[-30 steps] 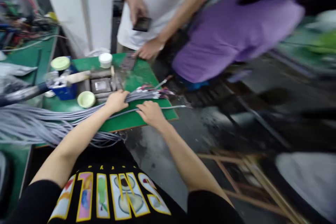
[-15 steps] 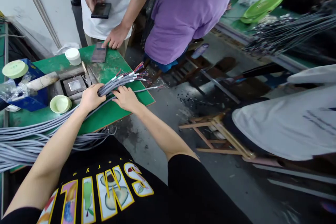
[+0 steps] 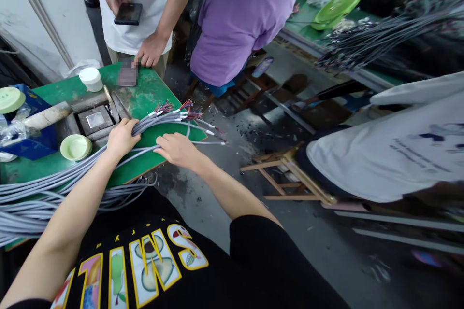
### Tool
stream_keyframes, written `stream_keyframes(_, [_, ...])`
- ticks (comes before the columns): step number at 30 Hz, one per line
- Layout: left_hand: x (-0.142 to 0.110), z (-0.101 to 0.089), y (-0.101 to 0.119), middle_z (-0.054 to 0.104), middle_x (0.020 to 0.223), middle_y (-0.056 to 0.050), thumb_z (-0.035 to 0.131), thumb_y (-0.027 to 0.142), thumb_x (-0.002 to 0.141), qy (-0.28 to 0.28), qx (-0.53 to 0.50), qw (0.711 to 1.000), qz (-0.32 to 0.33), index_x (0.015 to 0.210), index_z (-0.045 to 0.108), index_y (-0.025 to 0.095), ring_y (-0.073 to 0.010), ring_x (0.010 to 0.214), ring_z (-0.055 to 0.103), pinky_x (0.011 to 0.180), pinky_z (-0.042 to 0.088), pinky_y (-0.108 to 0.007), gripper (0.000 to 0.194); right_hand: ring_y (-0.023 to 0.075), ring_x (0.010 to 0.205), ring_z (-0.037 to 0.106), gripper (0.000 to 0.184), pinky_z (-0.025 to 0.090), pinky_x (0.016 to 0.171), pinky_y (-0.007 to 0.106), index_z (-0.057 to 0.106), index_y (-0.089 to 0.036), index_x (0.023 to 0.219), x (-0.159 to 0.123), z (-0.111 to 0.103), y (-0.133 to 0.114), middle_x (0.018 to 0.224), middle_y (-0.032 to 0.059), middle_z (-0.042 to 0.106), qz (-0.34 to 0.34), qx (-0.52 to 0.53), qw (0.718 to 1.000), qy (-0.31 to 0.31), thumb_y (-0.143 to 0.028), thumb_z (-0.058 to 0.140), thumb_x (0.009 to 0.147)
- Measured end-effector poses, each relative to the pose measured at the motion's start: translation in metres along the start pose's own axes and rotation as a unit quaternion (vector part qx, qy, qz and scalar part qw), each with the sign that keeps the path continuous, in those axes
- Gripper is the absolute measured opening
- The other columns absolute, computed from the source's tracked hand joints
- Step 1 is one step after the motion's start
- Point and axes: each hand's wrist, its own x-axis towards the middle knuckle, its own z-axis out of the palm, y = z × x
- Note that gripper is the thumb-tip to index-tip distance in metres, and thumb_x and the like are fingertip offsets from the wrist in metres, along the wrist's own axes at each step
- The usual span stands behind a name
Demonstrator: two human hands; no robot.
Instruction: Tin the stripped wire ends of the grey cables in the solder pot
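Note:
My left hand [image 3: 123,139] is wrapped round a bundle of grey cables [image 3: 154,119] over the green table. Thin red and blue wires fan out from the stripped ends of the bundle, past white bands. To the right, my right hand [image 3: 177,148] pinches a single grey cable [image 3: 208,143] that lies apart from the bundle, its end reaching beyond the table's corner. The long cable lengths [image 3: 47,178] run off to the left under my left forearm.
On the green table [image 3: 152,88] are a white tub [image 3: 91,79], a pale green cup [image 3: 76,147], a metal block with a silvery square pool [image 3: 95,120] and a blue box [image 3: 39,135]. A person with a phone [image 3: 128,13] stands opposite. A wooden stool [image 3: 290,174] stands at right.
My right hand has moved away from the bundle, down and towards me, drawing the single cable apart from the others. My left hand keeps its hold. The view has shifted slightly to the right.

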Motion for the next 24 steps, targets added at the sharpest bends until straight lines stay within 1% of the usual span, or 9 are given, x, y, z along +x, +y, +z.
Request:
stream_keyframes(3, [-0.001,-0.001,0.001,0.061,0.121,-0.01,0.052,0.029,0.083,0.006,0.009,1.0,-0.01,0.128,0.057,0.019,-0.0283,0.103,0.064,0.087,0.05,-0.037,0.046,0.0166,0.069,0.053,0.029,0.025,0.06,0.029,0.063,-0.017,0.1,-0.021,-0.024,-0.012,0.087,0.0068,0.064,0.001,0.006,1.0,-0.008,-0.038,0.044,0.097])
stream_keyframes(5, [-0.001,0.0,0.001,0.06,0.121,-0.011,0.052,0.029,0.083,0.01,0.011,1.0,-0.014,0.128,0.057,0.019,-0.0293,0.103,0.063,0.086,0.05,-0.038,0.046,0.0154,0.064,0.049,0.027,0.023,0.059,0.03,0.064,-0.017,0.096,-0.031,-0.04,-0.016,0.083,0.0056,0.064,0.007,-0.011,1.0,0.012,-0.035,0.044,0.097])
stream_keyframes(8, [0.002,0.002,-0.002,0.061,0.119,-0.012,0.053,0.027,0.083,0.015,0.011,1.0,-0.001,0.127,0.058,0.016,-0.03,0.106,0.061,0.091,0.048,-0.038,0.046,0.0171,0.068,0.048,0.029,0.023,0.063,0.032,0.068,-0.018,0.092,-0.029,-0.048,-0.006,0.079,0.0058,0.063,-0.005,-0.055,0.997,0.054,-0.026,0.041,0.098])
stream_keyframes(10, [0.004,0.003,-0.004,0.063,0.117,-0.013,0.056,0.028,0.082,0.02,0.01,1.0,0.018,0.125,0.059,0.014,-0.0304,0.109,0.059,0.096,0.046,-0.039,0.045,0.02,0.078,0.049,0.029,0.025,0.068,0.034,0.07,-0.019,0.096,-0.015,-0.041,0.009,0.081,0.0073,0.065,-0.016,-0.073,0.995,0.062,-0.023,0.041,0.097])
stream_keyframes(13, [0.001,-0.001,-0.005,0.064,0.118,-0.013,0.061,0.033,0.082,0.037,-0.004,0.999,0.037,0.123,0.061,0.013,-0.0307,0.111,0.057,0.098,0.043,-0.041,0.046,0.0232,0.089,0.049,0.029,0.027,0.074,0.036,0.071,-0.018,0.099,0.008,-0.019,0.033,0.094,0.011,0.067,0.032,-0.066,0.996,0.044,-0.019,0.043,0.095])
stream_keyframes(16, [-0.017,-0.012,-0.003,0.066,0.113,-0.012,0.057,0.035,0.086,0.069,-0.02,0.996,0.056,0.118,0.063,0.014,-0.0286,0.106,0.059,0.095,0.044,-0.04,0.039,0.0254,0.099,0.049,0.025,0.031,0.082,0.038,0.073,-0.016,0.098,0.015,0.001,0.045,0.108,0.0137,0.066,0.053,-0.025,0.998,0.032,-0.021,0.049,0.092])
stream_keyframes(19, [-0.047,-0.021,0.001,0.069,0.099,-0.01,0.052,0.035,0.089,0.059,-0.005,0.996,0.073,0.102,0.069,0.016,-0.0268,0.096,0.062,0.086,0.047,-0.038,0.029,0.0269,0.106,0.05,0.024,0.034,0.087,0.039,0.071,-0.015,0.105,0.002,0.009,0.039,0.116,0.0154,0.063,0.077,0.031,0.993,0.079,-0.022,0.054,0.089])
stream_keyframes(22, [-0.072,-0.018,0.005,0.07,0.092,-0.012,0.056,0.035,0.086,0.011,0.055,0.995,0.081,0.096,0.069,0.015,-0.0296,0.093,0.062,0.08,0.047,-0.04,0.025,0.0245,0.098,0.057,0.023,0.041,0.086,0.037,0.07,-0.014,0.1,-0.017,0.015,0.02,0.104,0.0143,0.067,0.108,0.154,0.975,0.122,-0.024,0.051,0.091])
stream_keyframes(24, [-0.08,-0.011,0.008,0.069,0.09,-0.013,0.056,0.031,0.086,-0.018,0.09,0.992,0.083,0.093,0.069,0.014,-0.0313,0.094,0.062,0.077,0.046,-0.04,0.022,0.0199,0.085,0.063,0.023,0.046,0.079,0.033,0.07,-0.015,0.093,-0.026,0.023,0.002,0.091,0.0101,0.07,0.101,0.308,0.942,0.085,-0.028,0.051,0.091])
